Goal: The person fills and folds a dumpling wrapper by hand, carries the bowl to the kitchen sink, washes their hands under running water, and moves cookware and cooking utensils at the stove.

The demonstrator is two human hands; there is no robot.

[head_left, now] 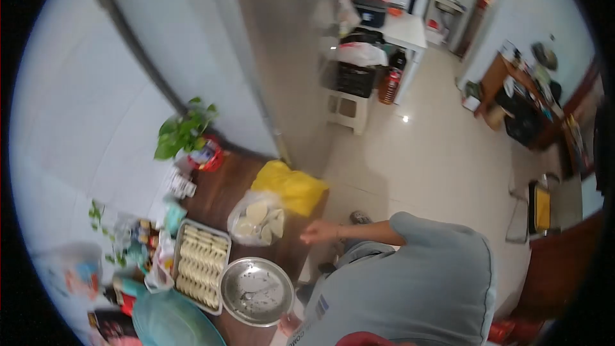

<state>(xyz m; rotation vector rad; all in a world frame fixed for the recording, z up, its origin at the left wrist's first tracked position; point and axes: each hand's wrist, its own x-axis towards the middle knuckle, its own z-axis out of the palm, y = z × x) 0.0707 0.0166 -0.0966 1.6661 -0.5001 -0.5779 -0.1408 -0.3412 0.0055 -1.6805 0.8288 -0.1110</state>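
Brown tabletop [216,187]: right hand [315,232] near its edge, forearm [366,232] outstretched.

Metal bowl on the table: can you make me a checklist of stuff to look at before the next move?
1. Metal bowl on the table: ok, beside the tray.
2. Metal bowl clean: not ok, it looks speckled inside.
3. Left hand touching the metal bowl: cannot tell, but it is close.
4. Right hand free: cannot tell, it is blurred.
5. Dumplings lined up in the tray: ok, in rows.
6. Pale rounds in the clear bag: ok, several show.
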